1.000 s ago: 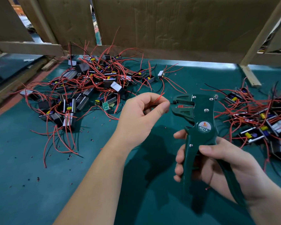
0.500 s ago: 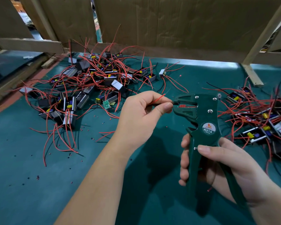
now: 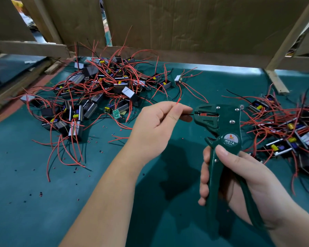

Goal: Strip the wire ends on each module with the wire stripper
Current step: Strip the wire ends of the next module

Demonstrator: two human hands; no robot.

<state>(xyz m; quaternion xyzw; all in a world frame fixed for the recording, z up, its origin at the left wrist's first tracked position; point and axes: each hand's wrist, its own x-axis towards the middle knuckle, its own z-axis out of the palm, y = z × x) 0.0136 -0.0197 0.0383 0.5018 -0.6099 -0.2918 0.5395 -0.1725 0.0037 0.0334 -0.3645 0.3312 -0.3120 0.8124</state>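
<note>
My right hand (image 3: 239,179) grips the handles of a dark green wire stripper (image 3: 221,129), held upright with its jaws pointing left. My left hand (image 3: 155,125) pinches a thin black wire (image 3: 188,114) between thumb and forefinger, and the wire's end sits in the stripper's jaws. A short red wire end (image 3: 178,101) sticks up above my left fingers. The module these wires belong to is hidden inside my left hand. A big heap of modules with red wires (image 3: 100,91) lies at the back left. A second heap of modules (image 3: 284,129) lies at the right.
Everything lies on a green mat (image 3: 43,202) dotted with small bits of stripped insulation (image 3: 40,193). Cardboard panels (image 3: 185,22) and wooden rails (image 3: 30,49) wall off the back, and a wooden strut (image 3: 276,81) rests on the mat at the back right.
The stripper has shifted slightly to the right and my left hand has followed it. The black wire now reaches into the jaws, and a red wire end shows above my fingers.
</note>
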